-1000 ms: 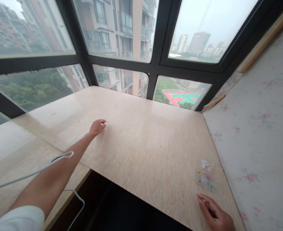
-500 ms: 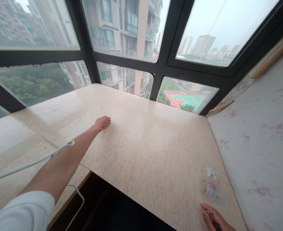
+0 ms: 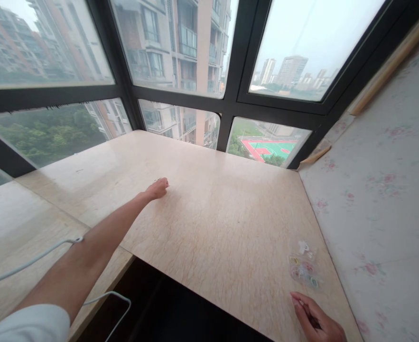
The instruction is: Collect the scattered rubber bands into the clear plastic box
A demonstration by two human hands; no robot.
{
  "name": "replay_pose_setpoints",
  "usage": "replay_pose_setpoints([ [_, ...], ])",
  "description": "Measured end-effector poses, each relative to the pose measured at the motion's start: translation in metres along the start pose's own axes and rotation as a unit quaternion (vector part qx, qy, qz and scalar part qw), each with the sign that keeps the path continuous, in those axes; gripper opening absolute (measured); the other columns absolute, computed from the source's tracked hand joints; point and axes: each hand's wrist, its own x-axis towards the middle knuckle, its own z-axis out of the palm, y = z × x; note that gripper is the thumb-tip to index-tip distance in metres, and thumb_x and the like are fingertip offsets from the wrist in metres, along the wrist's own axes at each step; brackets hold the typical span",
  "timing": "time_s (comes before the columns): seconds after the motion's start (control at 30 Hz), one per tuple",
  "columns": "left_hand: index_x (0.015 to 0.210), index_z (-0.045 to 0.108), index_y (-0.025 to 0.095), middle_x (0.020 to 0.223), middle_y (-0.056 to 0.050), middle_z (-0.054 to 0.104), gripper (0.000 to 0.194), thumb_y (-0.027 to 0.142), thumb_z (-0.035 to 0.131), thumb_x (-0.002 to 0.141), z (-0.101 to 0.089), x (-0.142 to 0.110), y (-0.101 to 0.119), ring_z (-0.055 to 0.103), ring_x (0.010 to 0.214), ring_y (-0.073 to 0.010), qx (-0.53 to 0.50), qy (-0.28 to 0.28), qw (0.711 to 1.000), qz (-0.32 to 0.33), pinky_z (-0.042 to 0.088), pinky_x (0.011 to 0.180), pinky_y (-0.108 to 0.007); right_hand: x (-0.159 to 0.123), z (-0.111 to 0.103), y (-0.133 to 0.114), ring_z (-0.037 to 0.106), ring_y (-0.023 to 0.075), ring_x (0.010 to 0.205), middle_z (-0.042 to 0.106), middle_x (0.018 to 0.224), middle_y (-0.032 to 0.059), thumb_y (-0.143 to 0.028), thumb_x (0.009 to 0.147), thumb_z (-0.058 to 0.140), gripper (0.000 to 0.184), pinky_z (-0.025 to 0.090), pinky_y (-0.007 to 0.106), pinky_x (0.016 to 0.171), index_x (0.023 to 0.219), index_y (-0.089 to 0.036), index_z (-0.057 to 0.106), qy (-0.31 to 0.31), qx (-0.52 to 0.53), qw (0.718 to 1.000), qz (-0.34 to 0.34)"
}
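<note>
My left hand [image 3: 158, 188] reaches far out over the pale stone-patterned top [image 3: 209, 209], its fingers curled down close to the surface. A tiny pale bit shows by the fingertips, too small to name; the hand hides most of what is there. Close to me on the right, my right hand [image 3: 318, 318] is closed, thumb against fingertips, and anything inside the pinch is hidden. Just beyond it lies a clear plastic case [image 3: 306, 270] with several small coloured rings in it. A small white piece [image 3: 303, 247] sits at the case's far end.
A white cable [image 3: 34, 264] crosses by my left forearm, with another loop [image 3: 118, 297] below. The top ends at a dark gap [image 3: 181, 304] in front of me. Dark window frames [image 3: 227, 128] close off the back, a flowered wall [image 3: 383, 213] the right.
My left hand has shifted slightly right, its fingers curling down; the small ring-like thing seen earlier at its fingertips is now mostly hidden. My right hand stays pinched beside the case. The view swayed.
</note>
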Motion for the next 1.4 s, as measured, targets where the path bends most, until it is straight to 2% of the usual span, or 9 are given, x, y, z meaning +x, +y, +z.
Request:
replay_pose_setpoints([
  [0.17, 0.087, 0.052, 0.017, 0.082, -0.006, 0.065, 0.011, 0.017, 0.042, 0.082, 0.011, -0.006, 0.05, 0.057, 0.067, -0.0163, -0.1, -0.007, 0.994, 0.052, 0.044, 0.061, -0.027, 0.001, 0.0, -0.008, 0.07, 0.0164, 0.061, 0.075, 0.076, 0.0027, -0.05, 0.082, 0.055, 0.032, 0.055, 0.017, 0.057, 0.086, -0.024, 0.073, 0.006, 0.007, 1.0, 0.0],
  [0.3, 0.088, 0.052, 0.017, 0.082, -0.004, 0.064, 0.012, 0.018, 0.042, 0.081, 0.023, -0.015, 0.105, 0.052, 0.055, -0.0111, -0.159, -0.036, 0.981, 0.108, 0.043, 0.054, -0.024, 0.002, 0.0, -0.017, 0.067, 0.0157, 0.055, 0.072, 0.07, 0.0033, -0.048, 0.086, 0.052, 0.033, 0.054, 0.02, 0.057, 0.086, -0.022, 0.072, 0.002, 0.005, 1.0, 0.008],
  [0.43, 0.093, 0.053, 0.016, 0.078, -0.003, 0.062, 0.015, 0.019, 0.047, 0.08, 0.038, -0.033, 0.173, 0.049, 0.051, -0.0091, -0.272, -0.09, 0.937, 0.2, 0.043, 0.051, -0.023, 0.003, 0.0, -0.023, 0.062, 0.0153, 0.052, 0.068, 0.063, 0.0026, -0.043, 0.088, 0.049, 0.032, 0.051, 0.022, 0.056, 0.088, -0.02, 0.07, -0.004, 0.006, 1.0, 0.019],
  [0.63, 0.102, 0.058, 0.015, 0.076, -0.003, 0.065, 0.025, 0.027, 0.057, 0.079, 0.067, -0.086, 0.284, 0.053, 0.055, -0.0102, -0.361, -0.183, 0.859, 0.312, 0.045, 0.051, -0.022, 0.004, -0.001, -0.028, 0.06, 0.0152, 0.053, 0.065, 0.061, 0.0013, -0.036, 0.09, 0.046, 0.028, 0.046, 0.023, 0.055, 0.091, -0.02, 0.069, -0.019, 0.022, 0.999, 0.041],
  [0.8, 0.098, 0.065, 0.017, 0.078, -0.003, 0.069, 0.02, 0.026, 0.059, 0.082, 0.1, -0.139, 0.345, 0.056, 0.06, -0.0118, -0.309, -0.183, 0.843, 0.4, 0.044, 0.057, -0.024, 0.003, -0.003, -0.03, 0.061, 0.015, 0.057, 0.067, 0.066, 0.0014, -0.031, 0.09, 0.047, 0.024, 0.044, 0.024, 0.057, 0.093, -0.02, 0.068, -0.023, 0.047, 0.997, 0.052],
  [1.0, 0.098, 0.069, 0.02, 0.087, -0.003, 0.072, 0.019, 0.023, 0.058, 0.084, 0.13, -0.168, 0.371, 0.06, 0.065, -0.0128, -0.23, -0.206, 0.847, 0.433, 0.045, 0.062, -0.024, 0.0, -0.004, -0.028, 0.061, 0.0135, 0.058, 0.067, 0.067, 0.0001, -0.025, 0.088, 0.048, 0.02, 0.043, 0.022, 0.057, 0.093, -0.019, 0.067, -0.022, 0.09, 0.994, 0.057],
  [1.2, 0.106, 0.068, 0.02, 0.099, -0.004, 0.073, 0.024, 0.023, 0.058, 0.084, 0.136, -0.168, 0.384, 0.062, 0.066, -0.0124, -0.222, -0.207, 0.847, 0.436, 0.048, 0.067, -0.025, 0.0, -0.004, -0.027, 0.059, 0.0129, 0.056, 0.064, 0.064, -0.0005, -0.025, 0.089, 0.048, 0.02, 0.042, 0.023, 0.056, 0.092, -0.019, 0.067, -0.016, 0.108, 0.992, 0.059],
  [1.3, 0.107, 0.066, 0.02, 0.103, -0.005, 0.071, 0.025, 0.025, 0.058, 0.085, 0.131, -0.164, 0.379, 0.061, 0.06, -0.0107, -0.247, -0.174, 0.859, 0.413, 0.049, 0.064, -0.025, 0.0, -0.005, -0.028, 0.058, 0.0131, 0.055, 0.063, 0.062, -0.0007, -0.028, 0.089, 0.048, 0.021, 0.042, 0.023, 0.055, 0.092, -0.019, 0.067, -0.012, 0.108, 0.992, 0.06],
  [1.4, 0.103, 0.065, 0.017, 0.096, -0.005, 0.071, 0.023, 0.028, 0.054, 0.087, 0.123, -0.158, 0.36, 0.06, 0.053, -0.0088, -0.293, -0.159, 0.876, 0.349, 0.047, 0.057, -0.022, 0.0, -0.005, -0.029, 0.059, 0.013, 0.055, 0.064, 0.063, -0.0004, -0.03, 0.09, 0.048, 0.022, 0.043, 0.022, 0.056, 0.092, -0.019, 0.067, -0.014, 0.109, 0.992, 0.061],
])
